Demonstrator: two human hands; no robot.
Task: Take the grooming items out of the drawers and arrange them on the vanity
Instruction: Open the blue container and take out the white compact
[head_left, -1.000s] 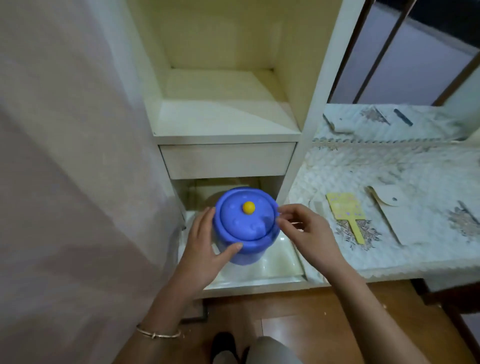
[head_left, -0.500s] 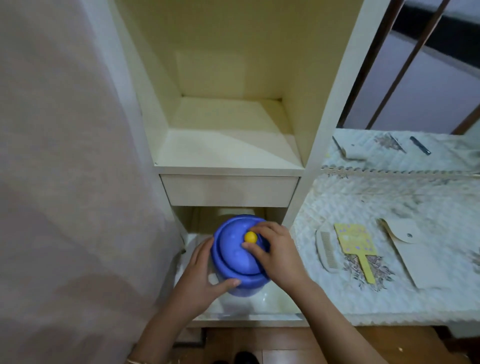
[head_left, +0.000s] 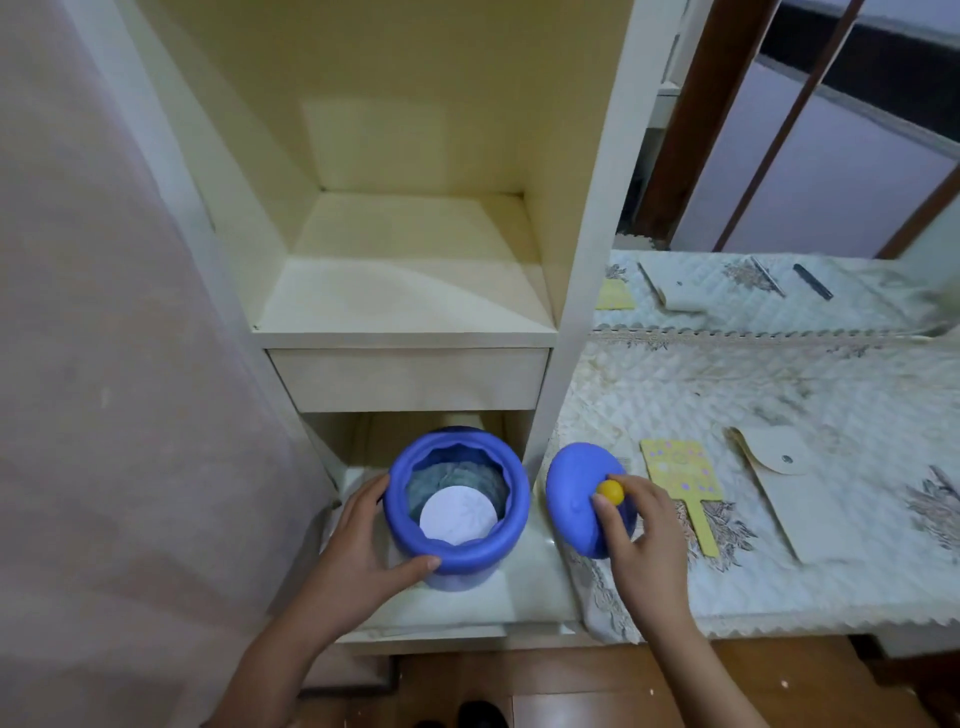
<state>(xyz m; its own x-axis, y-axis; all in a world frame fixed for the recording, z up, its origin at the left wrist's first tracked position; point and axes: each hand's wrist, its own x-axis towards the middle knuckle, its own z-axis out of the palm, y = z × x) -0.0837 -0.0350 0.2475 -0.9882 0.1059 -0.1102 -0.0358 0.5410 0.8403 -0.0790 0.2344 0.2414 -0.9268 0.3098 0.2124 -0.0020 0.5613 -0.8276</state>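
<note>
Standing in the pulled-out lower drawer (head_left: 530, 587), the blue jar (head_left: 467, 561) is open at the top, showing a scalloped inner wall and 1 white disc (head_left: 457, 517) on its floor. The left hand (head_left: 363, 545) curls round its left side, thumb at the front, most likely to steady it for a look inside. The right hand (head_left: 644, 535) pinches the yellow knob (head_left: 610, 492) of the blue lid (head_left: 571, 499), holding it tilted just right of the jar over the quilted vanity cover (head_left: 779, 582), probably to set it down near the yellow paddle-shaped item (head_left: 680, 478).
</note>
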